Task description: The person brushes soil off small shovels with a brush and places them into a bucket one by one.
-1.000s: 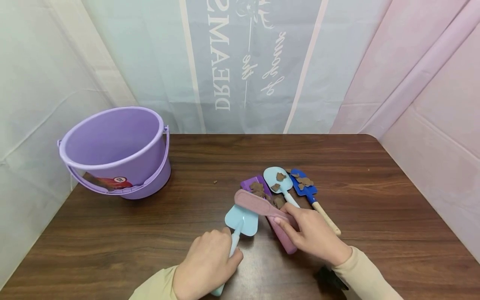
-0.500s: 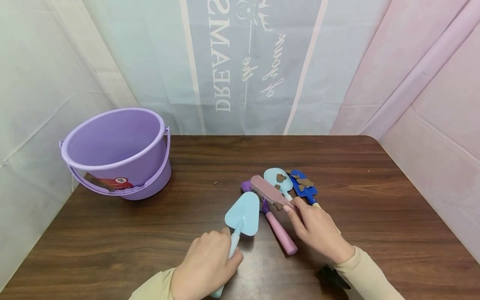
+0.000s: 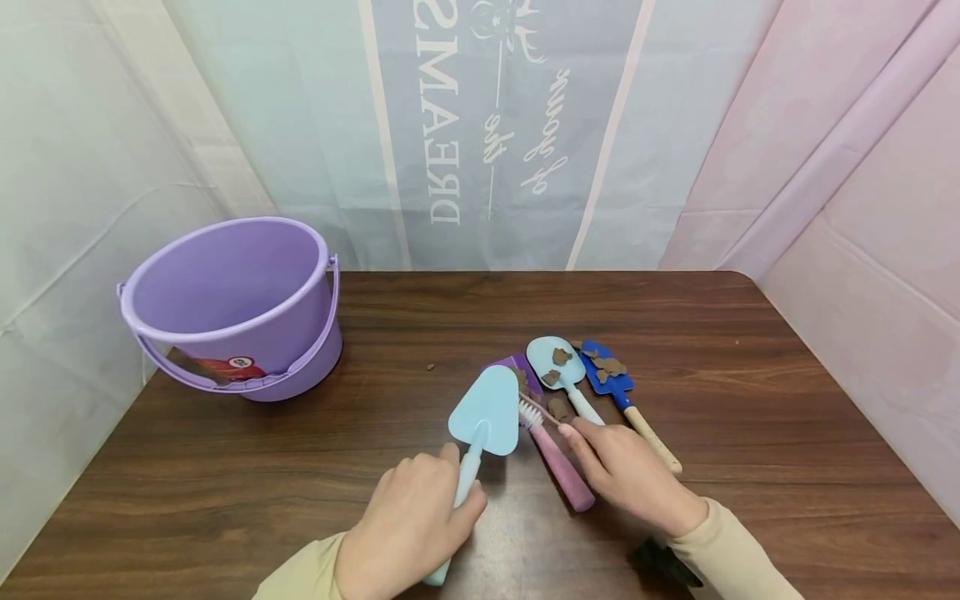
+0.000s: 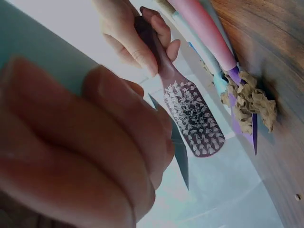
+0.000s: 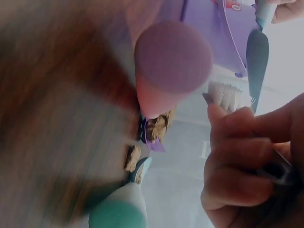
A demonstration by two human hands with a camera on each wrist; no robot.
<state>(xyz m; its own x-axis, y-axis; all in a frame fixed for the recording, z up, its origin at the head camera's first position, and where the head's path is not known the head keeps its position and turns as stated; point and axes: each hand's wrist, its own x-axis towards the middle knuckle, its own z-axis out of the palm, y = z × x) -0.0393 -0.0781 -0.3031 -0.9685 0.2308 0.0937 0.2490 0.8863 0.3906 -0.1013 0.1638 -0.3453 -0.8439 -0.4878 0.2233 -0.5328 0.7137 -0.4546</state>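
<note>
My left hand [image 3: 405,525] grips the handle of a light blue garden trowel [image 3: 487,412], its blade raised over the table. In my right hand [image 3: 633,479] is a dusky pink brush [image 4: 192,118] with white bristles, held by its handle. The bristles face left, close to the trowel's right edge; whether they touch cannot be told. Below them lies a purple trowel with a pink handle [image 3: 564,471], its blade partly hidden and bearing crumbled brown lumps [image 4: 249,102]. Beside it rest a light blue rounded scoop [image 3: 545,353] and a blue spade with a wooden handle [image 3: 652,437], both carrying brown flakes.
A purple bucket [image 3: 225,333] with its handle lowered stands at the table's left. One small brown crumb [image 3: 431,367] lies mid-table. A dark object [image 3: 663,562] sits beneath the right wrist. Fabric curtains [image 3: 300,167] hang behind and at the sides of the wooden table [image 3: 712,350].
The brush swung up and right off the trowel, then back down, turning from flat to edge-on with its bristles toward the trowel. The left hand's trowel rose slightly.
</note>
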